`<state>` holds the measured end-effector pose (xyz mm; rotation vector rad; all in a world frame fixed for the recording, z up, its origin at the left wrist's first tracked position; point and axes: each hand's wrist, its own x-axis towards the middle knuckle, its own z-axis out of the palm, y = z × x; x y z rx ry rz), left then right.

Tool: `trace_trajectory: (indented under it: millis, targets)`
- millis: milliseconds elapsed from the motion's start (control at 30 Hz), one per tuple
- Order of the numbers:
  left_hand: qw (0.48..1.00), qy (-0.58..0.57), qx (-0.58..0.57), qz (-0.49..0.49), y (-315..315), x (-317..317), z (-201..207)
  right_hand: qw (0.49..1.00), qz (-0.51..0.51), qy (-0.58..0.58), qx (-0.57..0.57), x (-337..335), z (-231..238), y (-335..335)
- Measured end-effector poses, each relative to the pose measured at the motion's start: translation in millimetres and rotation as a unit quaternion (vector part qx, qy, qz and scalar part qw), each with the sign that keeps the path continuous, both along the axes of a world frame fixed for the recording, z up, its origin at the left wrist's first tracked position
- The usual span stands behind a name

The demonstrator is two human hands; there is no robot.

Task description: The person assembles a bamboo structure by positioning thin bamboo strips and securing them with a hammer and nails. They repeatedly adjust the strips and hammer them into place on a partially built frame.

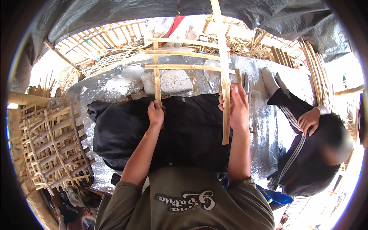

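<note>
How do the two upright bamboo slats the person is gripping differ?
The right-hand slat is long, running from below the right hand up out of the picture's top; the left-hand slat is shorter, ending near the top crosspiece. The right-hand slat looks wider and juts well below its hand; the left-hand slat barely passes the left hand. Both are pale bamboo, crossing the same three horizontal strips.

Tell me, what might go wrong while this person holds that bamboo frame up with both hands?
The frame looks loosely joined: each hand grips just one upright, the left hand a short slat, the right hand a long slat, so the crosspieces could perhaps twist or slip. Bare fingers on split bamboo risk splinters. A seated person is close on the right; a swinging slat might hit them.
</note>
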<state>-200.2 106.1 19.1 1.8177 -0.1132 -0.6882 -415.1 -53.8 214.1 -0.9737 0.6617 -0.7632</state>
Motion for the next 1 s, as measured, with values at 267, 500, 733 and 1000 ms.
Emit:
trace_trajectory:
  millis: [267,500,733,1000]
  targets:
    - [1.0,-0.016,-0.006,-0.006,2,0,-8,0.991,0.048,0.04,-0.117,2,-11,10]
    - [1.0,-0.017,0.003,-0.011,1,-1,-4,0.994,0.06,0.051,-0.076,6,-14,15]
    - [0.999,-0.028,0.015,-0.013,1,-1,-2,0.996,0.041,0.06,-0.041,12,-15,17]
    - [1.0,-0.019,0.012,-0.013,-1,-2,5,0.847,0.056,0.347,-0.4,16,-20,-5]
